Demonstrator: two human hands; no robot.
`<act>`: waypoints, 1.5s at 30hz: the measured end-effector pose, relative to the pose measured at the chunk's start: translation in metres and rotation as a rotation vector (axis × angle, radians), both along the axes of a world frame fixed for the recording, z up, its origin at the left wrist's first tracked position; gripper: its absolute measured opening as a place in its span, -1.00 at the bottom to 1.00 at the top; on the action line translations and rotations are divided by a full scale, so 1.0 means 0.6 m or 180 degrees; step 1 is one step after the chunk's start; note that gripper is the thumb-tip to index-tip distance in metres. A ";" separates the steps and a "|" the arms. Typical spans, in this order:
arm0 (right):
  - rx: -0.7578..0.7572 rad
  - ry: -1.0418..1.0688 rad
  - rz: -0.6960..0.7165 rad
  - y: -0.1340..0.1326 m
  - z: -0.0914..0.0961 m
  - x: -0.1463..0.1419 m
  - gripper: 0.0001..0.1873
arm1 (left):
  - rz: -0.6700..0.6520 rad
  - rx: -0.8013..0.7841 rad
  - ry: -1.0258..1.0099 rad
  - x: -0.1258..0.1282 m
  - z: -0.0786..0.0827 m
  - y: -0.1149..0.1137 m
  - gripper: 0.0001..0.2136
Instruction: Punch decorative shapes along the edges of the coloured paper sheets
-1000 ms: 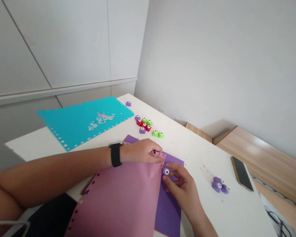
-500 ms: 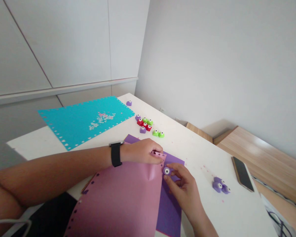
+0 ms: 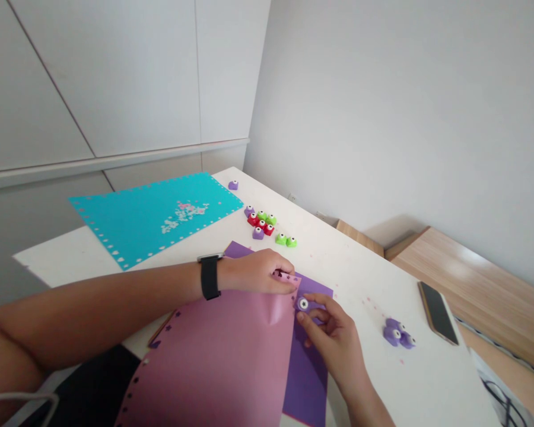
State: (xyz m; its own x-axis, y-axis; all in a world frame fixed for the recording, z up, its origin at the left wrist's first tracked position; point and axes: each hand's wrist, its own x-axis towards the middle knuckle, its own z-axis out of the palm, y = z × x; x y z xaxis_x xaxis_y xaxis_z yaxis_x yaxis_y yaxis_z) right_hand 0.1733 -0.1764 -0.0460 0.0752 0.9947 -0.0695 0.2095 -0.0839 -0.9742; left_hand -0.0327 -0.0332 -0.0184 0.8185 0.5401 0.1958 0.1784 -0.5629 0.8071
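My left hand (image 3: pixel 264 271) pinches the far edge of a pink sheet of paper (image 3: pixel 222 356), which bends up under the fingers. Small punched shapes run along the sheet's left, far and upper right edges. Between the thumb and fingers of my right hand (image 3: pixel 331 332) is a purple craft punch (image 3: pixel 303 304) with a star on its white button. The punch sits at the pink sheet's right edge; whether paper is in its slot I cannot tell. Beneath the pink sheet lies a purple sheet (image 3: pixel 307 379).
A blue sheet (image 3: pixel 137 219) with punched edges bears a heap of paper bits (image 3: pixel 182 216). Several red, green and purple punches (image 3: pixel 261 224) stand beyond my left hand. On the right are more purple punches (image 3: pixel 394 333) and a phone (image 3: pixel 438 313) near the table (image 3: pixel 360 273) edge.
My right hand and the punch have shifted very slightly right and away from me. My left hand keeps its hold on the pink sheet.
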 end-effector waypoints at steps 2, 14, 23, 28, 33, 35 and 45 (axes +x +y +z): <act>-0.0061 0.0083 -0.0010 0.001 -0.002 0.000 -0.56 | 0.0013 -0.0041 0.0006 0.000 0.001 0.000 -0.74; -0.0089 0.0505 0.0001 0.002 0.000 0.000 -0.57 | -0.0052 0.0055 0.0069 0.001 -0.003 0.003 -0.71; -0.0110 0.0777 -0.0017 0.008 0.005 -0.005 -0.60 | -0.0314 -0.0092 0.0069 0.000 -0.006 0.001 -0.65; -0.0174 0.0699 -0.0001 0.006 -0.001 -0.005 -0.59 | -0.0264 -0.0100 0.0055 0.000 -0.008 0.002 -0.66; -0.0114 0.0891 0.0011 0.008 0.003 -0.007 -0.62 | -0.0321 -0.0150 0.0001 0.001 -0.005 0.002 -0.67; -0.0110 0.0918 0.0032 0.008 0.004 -0.007 -0.63 | -0.0345 -0.0140 -0.0011 0.001 -0.004 0.002 -0.68; -0.0200 0.0665 -0.0042 0.001 0.008 -0.009 -0.61 | -0.0069 -0.0160 0.0035 0.000 0.001 0.000 -0.71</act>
State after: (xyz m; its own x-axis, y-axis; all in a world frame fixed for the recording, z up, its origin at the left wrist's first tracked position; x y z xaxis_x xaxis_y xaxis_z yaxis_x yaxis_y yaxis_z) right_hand 0.1678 -0.1755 -0.0412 0.0656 0.9870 -0.1469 0.0021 -0.1473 -0.9891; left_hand -0.0325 -0.0334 -0.0179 0.8320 0.5312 0.1599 0.1755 -0.5255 0.8325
